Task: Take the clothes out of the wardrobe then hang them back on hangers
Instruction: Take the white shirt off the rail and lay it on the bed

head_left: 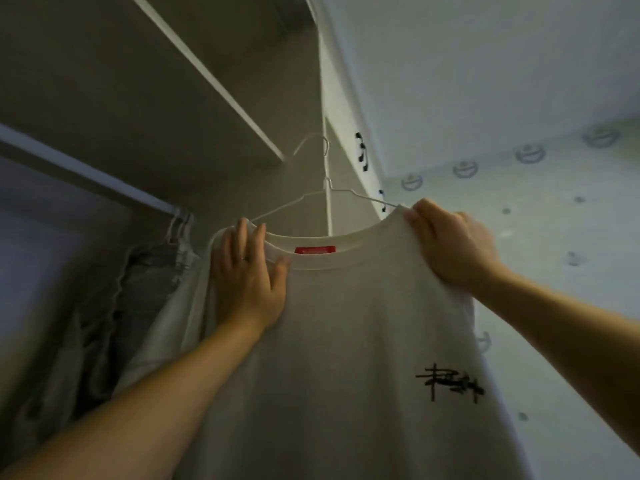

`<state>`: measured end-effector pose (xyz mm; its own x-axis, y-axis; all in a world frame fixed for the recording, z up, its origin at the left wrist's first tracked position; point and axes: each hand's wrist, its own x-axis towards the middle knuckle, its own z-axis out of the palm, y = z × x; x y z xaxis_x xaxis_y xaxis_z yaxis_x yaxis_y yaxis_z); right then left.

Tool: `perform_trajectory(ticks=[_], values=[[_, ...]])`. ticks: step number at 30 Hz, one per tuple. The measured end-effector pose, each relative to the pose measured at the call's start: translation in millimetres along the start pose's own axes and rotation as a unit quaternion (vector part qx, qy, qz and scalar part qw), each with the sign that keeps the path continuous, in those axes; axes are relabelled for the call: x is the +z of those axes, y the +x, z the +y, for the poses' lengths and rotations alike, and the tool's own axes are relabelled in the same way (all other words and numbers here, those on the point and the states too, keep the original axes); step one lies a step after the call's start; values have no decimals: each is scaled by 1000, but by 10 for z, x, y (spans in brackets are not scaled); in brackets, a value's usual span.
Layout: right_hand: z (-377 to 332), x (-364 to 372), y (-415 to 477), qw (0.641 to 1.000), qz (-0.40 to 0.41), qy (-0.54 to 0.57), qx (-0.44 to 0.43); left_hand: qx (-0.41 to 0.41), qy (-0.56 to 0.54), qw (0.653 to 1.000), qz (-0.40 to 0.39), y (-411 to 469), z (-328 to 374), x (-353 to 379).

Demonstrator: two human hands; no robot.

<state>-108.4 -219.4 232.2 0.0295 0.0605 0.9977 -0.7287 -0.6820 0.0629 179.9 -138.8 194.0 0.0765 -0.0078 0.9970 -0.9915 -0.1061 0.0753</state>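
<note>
A white T-shirt [346, 341] with a red neck label and a black print on the chest hangs in front of me on a thin white wire hanger [325, 188]. The hanger's hook points up toward the wardrobe, free of the rail. My left hand [247, 271] holds the shirt's left shoulder, with fingers over the collar edge and the thumb on the front. My right hand [450, 240] grips the right shoulder of the shirt where the hanger's arm enters the collar.
The wardrobe rail [86, 171] runs along the left, with grey and dark clothes [138, 289] hanging from it on hangers. A shelf edge [207, 74] crosses above. A wardrobe side panel [327, 150] stands behind the hanger, and a patterned wall [536, 202] fills the right.
</note>
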Motion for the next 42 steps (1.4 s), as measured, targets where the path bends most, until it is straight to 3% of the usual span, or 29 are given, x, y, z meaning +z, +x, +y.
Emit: perform_trajectory(ticks=[11, 19, 29, 36, 42], values=[[2358, -1310, -359, 983, 4, -182, -38, 33, -209, 977, -41, -452, 2482, 1268], [4010, -2419, -1035, 958, -30, -283, -31, 3, -389, 912, -130, -1124, 4488, 2334], [5270, -3299, -2659, 916, -139, -366, 84, -9, -557, 780, -286, -2776, 6251, 3456], [5636, -3233, -3840, 877, -194, -403, 177, 32, -599, 716, -357, -3912, 6811, 4287], [5926, -2910, -4726, 845, -209, -371, 324, 72, -620, 669, -403, -4562, 7229, 5092]])
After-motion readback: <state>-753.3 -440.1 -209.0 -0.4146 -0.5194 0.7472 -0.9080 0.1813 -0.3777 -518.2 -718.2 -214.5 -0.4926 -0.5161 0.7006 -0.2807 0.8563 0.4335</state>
